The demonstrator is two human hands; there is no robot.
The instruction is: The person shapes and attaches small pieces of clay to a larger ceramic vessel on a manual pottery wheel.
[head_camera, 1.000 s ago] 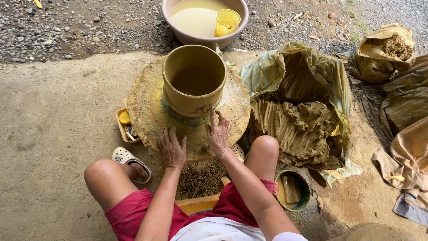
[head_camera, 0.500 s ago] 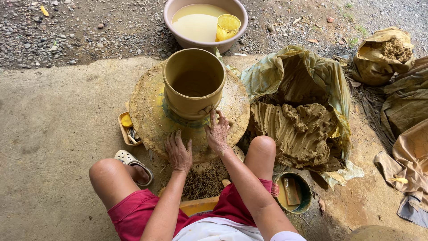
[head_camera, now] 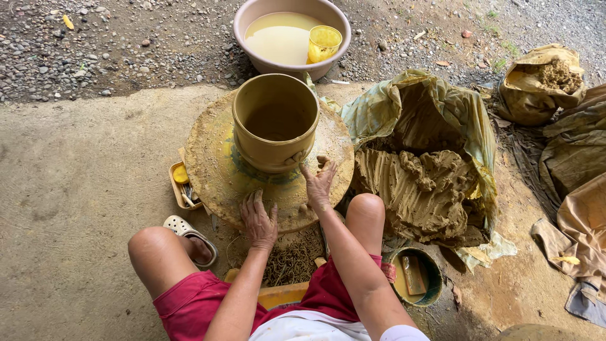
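A tall wet clay pot (head_camera: 275, 120) stands upright in the middle of a round, mud-smeared wheel (head_camera: 214, 170) on the ground. My left hand (head_camera: 258, 218) lies flat with spread fingers on the wheel's near edge. My right hand (head_camera: 319, 183) rests on the wheel at the pot's lower right, fingertips close to its base. Neither hand holds anything. My knees sit on either side of the wheel.
A basin of cloudy water (head_camera: 278, 38) with a yellow cup (head_camera: 324, 43) sits beyond the wheel. A heap of raw clay (head_camera: 416, 192) on plastic sheeting lies right. A small tool tray (head_camera: 180, 186), a small green bowl (head_camera: 416, 275) and clay sacks (head_camera: 536, 82) surround me.
Both hands have stayed on the wheel's near edge; my right hand has crept a little closer to the pot's base. The view has shifted slightly.
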